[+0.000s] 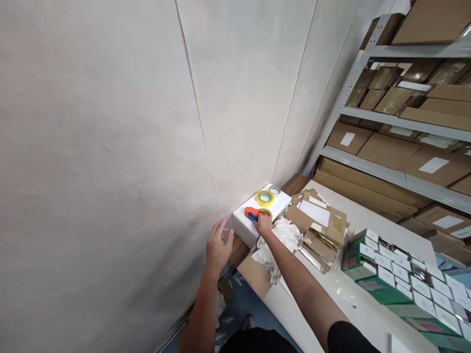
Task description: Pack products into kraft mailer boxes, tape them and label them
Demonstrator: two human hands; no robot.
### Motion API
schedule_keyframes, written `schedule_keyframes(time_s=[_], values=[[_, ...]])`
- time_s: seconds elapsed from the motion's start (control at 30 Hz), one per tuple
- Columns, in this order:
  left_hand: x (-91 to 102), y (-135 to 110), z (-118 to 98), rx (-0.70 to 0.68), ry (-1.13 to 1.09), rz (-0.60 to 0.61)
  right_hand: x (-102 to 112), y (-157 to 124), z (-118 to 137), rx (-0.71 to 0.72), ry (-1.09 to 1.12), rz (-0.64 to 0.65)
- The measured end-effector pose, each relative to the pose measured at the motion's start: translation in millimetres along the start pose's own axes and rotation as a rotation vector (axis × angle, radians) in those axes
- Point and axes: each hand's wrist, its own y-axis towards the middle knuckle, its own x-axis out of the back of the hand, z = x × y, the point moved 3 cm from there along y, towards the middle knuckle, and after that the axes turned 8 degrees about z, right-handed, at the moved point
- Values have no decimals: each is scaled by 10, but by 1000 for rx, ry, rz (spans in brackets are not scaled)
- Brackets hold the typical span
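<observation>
My right hand (pixel 263 224) is closed around an orange and blue tape dispenser (pixel 250 212), which rests at the top of a white box (pixel 246 228). A yellow roll of tape (pixel 265 197) lies on the box just beyond the dispenser. Farther back on the same box is a thinner tape ring (pixel 274 189). My left hand (pixel 220 246) is raised left of the box, near the wall, with its fingers apart and nothing in it.
Flattened cardboard (pixel 333 218) and crumpled white material (pixel 281 238) lie beside the box on the white table (pixel 338 284). Rows of green-and-white cartons (pixel 395 274) stand at the right. Shelves (pixel 397 166) hold brown boxes. A pale wall (pixel 128 147) fills the left.
</observation>
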Motion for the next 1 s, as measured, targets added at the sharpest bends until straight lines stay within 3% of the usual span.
schedule_keyframes(time_s=[0.1, 0.23, 0.43, 0.57, 0.73, 1.0], values=[[-13, 4, 35, 2, -3, 14, -24, -5, 15, 17, -11, -19], [-103, 34, 27, 7, -21, 46, 76, -166, -96, 110, 106, -147], [-559, 98, -166, -37, -66, 141, 426, -672, -492, 225, 375, -353], [-1036, 80, -464, -121, -75, 251, 702, -1166, -987, 154, 488, -498], [-1805, -117, -1014, -227, -126, 410, 959, -1956, -1903, -37, 561, -634], [-3189, -981, -2114, -398, -114, 745, 1135, -3536, -3481, -403, 811, -808]])
